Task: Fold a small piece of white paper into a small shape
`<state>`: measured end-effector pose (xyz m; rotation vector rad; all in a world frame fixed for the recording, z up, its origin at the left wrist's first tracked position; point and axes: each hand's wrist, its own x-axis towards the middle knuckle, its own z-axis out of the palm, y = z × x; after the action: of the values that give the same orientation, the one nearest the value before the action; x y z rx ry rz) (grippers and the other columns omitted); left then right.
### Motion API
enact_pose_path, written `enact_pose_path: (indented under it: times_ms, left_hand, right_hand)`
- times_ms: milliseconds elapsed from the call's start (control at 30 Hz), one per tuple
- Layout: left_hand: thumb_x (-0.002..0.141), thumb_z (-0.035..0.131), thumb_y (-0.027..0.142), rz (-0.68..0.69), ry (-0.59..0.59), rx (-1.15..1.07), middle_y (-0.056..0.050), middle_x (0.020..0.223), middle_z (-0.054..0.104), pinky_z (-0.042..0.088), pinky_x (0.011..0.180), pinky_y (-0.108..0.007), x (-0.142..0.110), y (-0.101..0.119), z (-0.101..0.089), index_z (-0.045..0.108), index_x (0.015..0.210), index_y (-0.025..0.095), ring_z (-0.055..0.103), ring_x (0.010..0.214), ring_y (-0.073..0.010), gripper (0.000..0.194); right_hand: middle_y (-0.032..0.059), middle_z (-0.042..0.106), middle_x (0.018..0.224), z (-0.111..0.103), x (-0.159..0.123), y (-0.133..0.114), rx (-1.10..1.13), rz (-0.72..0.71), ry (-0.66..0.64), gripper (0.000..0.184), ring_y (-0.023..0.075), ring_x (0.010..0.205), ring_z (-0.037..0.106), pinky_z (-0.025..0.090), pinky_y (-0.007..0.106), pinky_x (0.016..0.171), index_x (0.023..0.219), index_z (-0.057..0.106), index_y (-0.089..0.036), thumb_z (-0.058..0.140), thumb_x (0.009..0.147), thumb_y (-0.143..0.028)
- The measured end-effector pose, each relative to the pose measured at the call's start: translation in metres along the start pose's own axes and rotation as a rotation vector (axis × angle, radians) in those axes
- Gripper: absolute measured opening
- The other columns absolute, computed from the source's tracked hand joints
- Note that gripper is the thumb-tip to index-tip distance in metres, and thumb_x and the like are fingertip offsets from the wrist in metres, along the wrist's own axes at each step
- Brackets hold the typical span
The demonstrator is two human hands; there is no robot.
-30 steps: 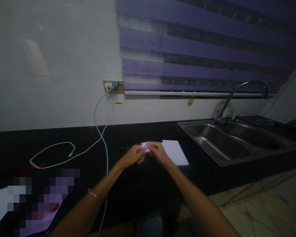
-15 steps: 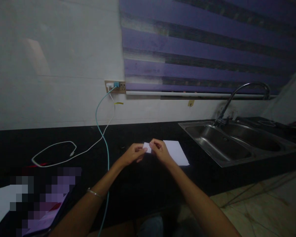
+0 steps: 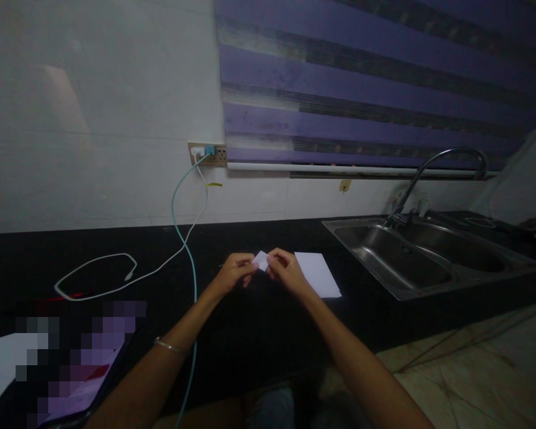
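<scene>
A small folded piece of white paper (image 3: 261, 260) is pinched between my two hands above the black countertop (image 3: 250, 333). My left hand (image 3: 236, 271) closes on its left corner, thumb on top. On the opposite corner, my right hand (image 3: 284, 268) grips with thumb and fingertips. The paper is turned so that one corner points away from me. Just right of my right hand lies a stack of white paper sheets (image 3: 317, 274), flat on the counter.
A double steel sink (image 3: 384, 262) with a curved faucet (image 3: 429, 164) is at the right. White (image 3: 161, 269) and teal (image 3: 193, 262) cables run from the wall socket (image 3: 214, 156) over the counter. A partly blurred-out device (image 3: 83, 393) and white sheet (image 3: 0, 363) lie front left.
The small paper has been turned from lying square to a diamond position between my fingers. My left hand has shifted slightly left. The stack of sheets stays put.
</scene>
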<state>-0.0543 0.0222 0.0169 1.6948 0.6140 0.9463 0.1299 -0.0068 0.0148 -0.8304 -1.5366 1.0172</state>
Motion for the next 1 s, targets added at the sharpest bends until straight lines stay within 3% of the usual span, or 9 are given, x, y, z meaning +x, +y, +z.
enact_pose_path:
  times_ms: [233,333,467,533,667,833,1000]
  left_hand:
    - [0.083,0.06,0.04,0.088,-0.104,-0.057,0.0,0.063,0.057,0.044,0.053,-0.022,-0.002,0.009,0.003,0.061,0.082,0.012,0.052,0.053,-0.0102,0.028]
    - [0.078,0.067,0.035,0.085,-0.032,-0.055,0.0,0.072,0.06,0.044,0.054,-0.021,-0.004,0.01,0.007,0.056,0.091,0.015,0.056,0.058,-0.0102,0.027]
    - [0.07,0.076,0.029,0.114,0.104,0.064,-0.004,0.097,0.063,0.038,0.049,-0.016,-0.004,0.008,0.014,0.046,0.12,0.022,0.057,0.062,-0.0084,0.059]
    - [0.071,0.075,0.03,0.117,0.11,0.17,-0.003,0.09,0.063,0.035,0.047,-0.016,-0.003,0.006,0.015,0.043,0.129,0.023,0.054,0.059,-0.008,0.066]
    - [0.078,0.068,0.034,0.122,0.116,0.333,0.002,0.068,0.057,0.034,0.047,-0.018,-0.002,0.007,0.012,0.05,0.13,0.021,0.046,0.053,-0.0082,0.057]
    - [0.076,0.07,0.034,0.152,0.133,0.35,0.001,0.073,0.059,0.037,0.05,-0.019,-0.002,0.008,0.01,0.056,0.124,0.02,0.047,0.057,-0.0092,0.052]
    - [0.075,0.071,0.035,0.125,0.164,0.325,-0.002,0.08,0.062,0.038,0.051,-0.02,-0.002,0.009,0.011,0.057,0.122,0.019,0.05,0.058,-0.0098,0.051]
  right_hand:
    - [-0.0027,0.054,0.063,0.0,0.002,0.005,0.061,0.024,-0.014,0.029,0.0079,0.047,0.046,0.032,0.018,0.041,0.089,0.059,-0.017,0.057,0.085,-0.046]
    - [-0.0033,0.054,0.061,-0.001,0.004,0.008,0.101,0.02,0.002,0.029,0.0073,0.044,0.044,0.032,0.019,0.04,0.088,0.058,-0.017,0.056,0.086,-0.047]
    - [-0.0039,0.054,0.057,-0.003,0.006,0.012,0.138,0.024,-0.007,0.028,0.0077,0.04,0.043,0.031,0.02,0.04,0.087,0.057,-0.018,0.056,0.087,-0.046]
    - [-0.0035,0.055,0.057,-0.004,0.006,0.013,0.141,0.03,-0.022,0.028,0.0079,0.041,0.043,0.032,0.02,0.041,0.085,0.057,-0.017,0.057,0.087,-0.045]
    - [-0.0035,0.053,0.056,-0.003,0.005,0.012,0.131,0.044,-0.058,0.03,0.008,0.043,0.043,0.032,0.021,0.044,0.081,0.057,-0.017,0.056,0.087,-0.046]
    - [-0.0039,0.05,0.057,-0.002,0.005,0.013,0.135,0.061,-0.127,0.031,0.008,0.045,0.043,0.033,0.02,0.045,0.079,0.057,-0.016,0.054,0.088,-0.046]
    - [-0.0045,0.051,0.059,-0.001,0.004,0.013,0.11,0.084,-0.117,0.028,0.008,0.046,0.044,0.033,0.019,0.044,0.085,0.056,-0.018,0.056,0.086,-0.046]
